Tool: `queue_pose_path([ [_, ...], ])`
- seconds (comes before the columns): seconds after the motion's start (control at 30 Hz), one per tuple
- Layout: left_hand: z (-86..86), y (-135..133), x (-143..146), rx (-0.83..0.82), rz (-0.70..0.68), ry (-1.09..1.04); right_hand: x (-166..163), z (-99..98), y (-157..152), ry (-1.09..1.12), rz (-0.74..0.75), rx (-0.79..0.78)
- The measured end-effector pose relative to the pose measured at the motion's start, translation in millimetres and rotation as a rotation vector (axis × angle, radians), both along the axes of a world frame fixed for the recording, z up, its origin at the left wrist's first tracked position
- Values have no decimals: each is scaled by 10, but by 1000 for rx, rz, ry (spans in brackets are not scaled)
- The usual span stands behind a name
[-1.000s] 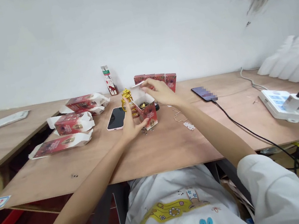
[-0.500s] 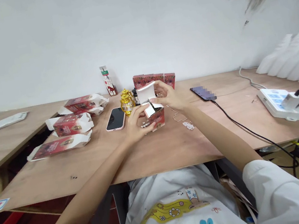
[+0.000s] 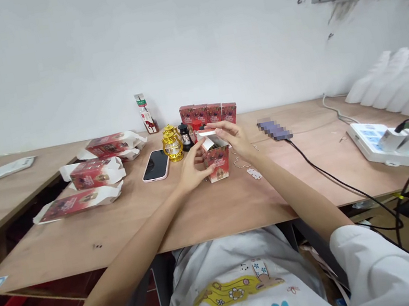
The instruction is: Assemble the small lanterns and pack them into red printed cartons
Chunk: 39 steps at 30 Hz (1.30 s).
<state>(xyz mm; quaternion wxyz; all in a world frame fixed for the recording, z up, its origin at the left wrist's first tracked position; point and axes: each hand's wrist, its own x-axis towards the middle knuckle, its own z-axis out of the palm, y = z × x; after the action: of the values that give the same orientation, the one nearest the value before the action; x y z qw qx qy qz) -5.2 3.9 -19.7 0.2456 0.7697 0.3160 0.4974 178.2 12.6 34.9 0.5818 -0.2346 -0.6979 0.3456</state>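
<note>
A small red printed carton (image 3: pixel 219 163) stands upright on the table before me, its top partly open. My left hand (image 3: pixel 192 170) is wrapped round its left side, thumb across the front. At the top, my right hand (image 3: pixel 236 139) has its fingers on the white-lined lid flap (image 3: pixel 207 133), which is tilted down over the opening. What lies inside is mostly hidden. Just behind the carton are a gold lantern (image 3: pixel 172 145), a black lantern (image 3: pixel 185 136) and a red lantern (image 3: pixel 196 125), the last partly covered.
Closed red cartons (image 3: pixel 214 112) stand in a row near the wall. Unfolded cartons (image 3: pixel 98 173) lie at left beside a phone (image 3: pixel 155 166). A second phone (image 3: pixel 275 130) has a cable running to the right, near a white power strip (image 3: pixel 382 142). Small white pieces (image 3: pixel 254 173) lie right of my carton.
The carton has been set more upright, its front now facing me. Its raised lid flap has swung down toward the opening under my right hand. My left hand keeps its hold.
</note>
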Motion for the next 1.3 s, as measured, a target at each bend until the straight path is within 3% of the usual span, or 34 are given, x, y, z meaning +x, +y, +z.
queue_pose_path([
  [0.13, -18, 15, 15, -24, 1, 1, 11, -19, -42, 2, 56, -53],
  [0.33, -77, 28, 14, -6, -15, -5, 29, -53, -61, -90, -31, -68],
  [0.7, -17, -10, 6, 10, -54, 14, 53, -194, -15, -164, -70, 117],
  [0.87, -63, 44, -11, -9, -53, 13, 31, -258, -20, -308, -141, 187],
  [0.97, -94, 84, -18, 2, -21, 11, 62, -320, 26, -335, -105, 114],
  [1.1, -98, 110, -52, -8, -3, 43, 187, -348, 161, -329, 72, -155],
  [1.17, -83, 114, -86, -45, 14, 87, 311, -299, 258, -260, -7, -219],
  [1.3, -56, 127, -150, -100, 110, 268, 728, -183, 494, -95, -401, -114],
])
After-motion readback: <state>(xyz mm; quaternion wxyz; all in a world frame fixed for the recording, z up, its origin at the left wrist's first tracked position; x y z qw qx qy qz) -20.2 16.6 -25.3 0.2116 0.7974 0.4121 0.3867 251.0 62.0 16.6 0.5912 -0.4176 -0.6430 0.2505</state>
